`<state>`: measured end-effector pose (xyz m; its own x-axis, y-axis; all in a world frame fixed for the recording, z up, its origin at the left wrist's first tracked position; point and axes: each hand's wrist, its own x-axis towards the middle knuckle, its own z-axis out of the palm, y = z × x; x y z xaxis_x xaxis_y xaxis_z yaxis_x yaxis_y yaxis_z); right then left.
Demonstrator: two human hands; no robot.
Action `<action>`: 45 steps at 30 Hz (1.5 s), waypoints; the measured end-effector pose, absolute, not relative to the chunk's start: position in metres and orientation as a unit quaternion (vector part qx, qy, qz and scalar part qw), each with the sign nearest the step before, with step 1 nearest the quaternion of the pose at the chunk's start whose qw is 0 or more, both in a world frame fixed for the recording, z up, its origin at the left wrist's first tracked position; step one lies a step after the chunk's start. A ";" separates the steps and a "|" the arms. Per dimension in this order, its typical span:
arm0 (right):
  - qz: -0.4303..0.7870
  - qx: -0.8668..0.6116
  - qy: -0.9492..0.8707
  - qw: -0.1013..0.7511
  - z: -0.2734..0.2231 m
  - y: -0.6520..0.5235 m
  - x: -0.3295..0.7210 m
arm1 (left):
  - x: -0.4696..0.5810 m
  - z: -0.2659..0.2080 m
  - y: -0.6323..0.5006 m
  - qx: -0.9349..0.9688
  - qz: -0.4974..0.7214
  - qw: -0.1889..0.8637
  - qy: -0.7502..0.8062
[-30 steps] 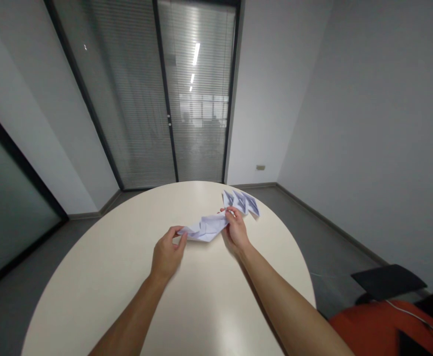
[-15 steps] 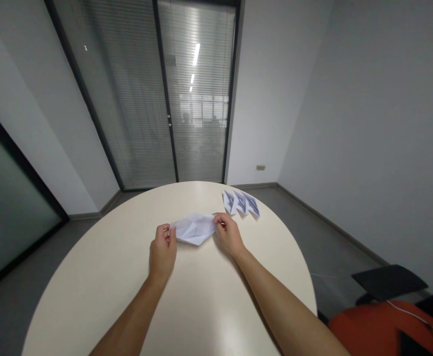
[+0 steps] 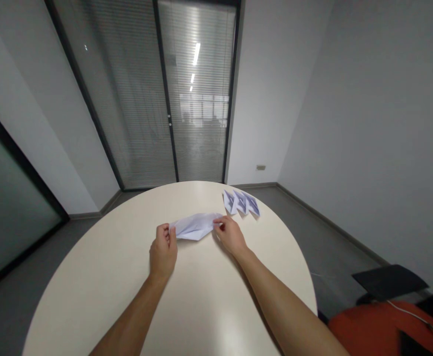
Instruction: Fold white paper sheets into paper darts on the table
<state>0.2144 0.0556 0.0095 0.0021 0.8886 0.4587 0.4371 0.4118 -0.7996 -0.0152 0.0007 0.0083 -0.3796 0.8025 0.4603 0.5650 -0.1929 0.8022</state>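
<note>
Pinching folded paper at opposite ends with left hand and right hand.
Could tear or crumple if tugged too hard.

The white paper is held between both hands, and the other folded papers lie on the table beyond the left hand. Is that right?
Not quite: the other folded papers lie beyond the right hand, not the left hand, as the head view shows. The white paper is indeed held between both hands, and the others do lie on the table.

Red-seated chair, blinds, wall plate
</note>
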 end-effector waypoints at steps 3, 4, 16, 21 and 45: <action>0.203 -0.500 -0.678 0.498 0.006 0.056 0.214 | -0.016 0.007 0.001 0.539 0.552 0.123 0.625; 0.200 -0.499 -0.682 0.496 0.005 0.056 0.214 | -0.016 0.007 0.002 0.535 0.557 0.131 0.622; 0.441 -0.354 -0.577 0.589 0.016 0.057 0.210 | -0.030 -0.001 0.024 0.363 0.659 0.313 0.580; 0.488 -0.322 -0.519 0.624 0.024 0.057 0.212 | -0.029 0.008 0.024 0.251 0.698 0.388 0.546; 0.614 -0.326 -0.410 0.591 0.021 0.057 0.203 | -0.017 0.013 0.014 0.324 0.703 0.529 0.349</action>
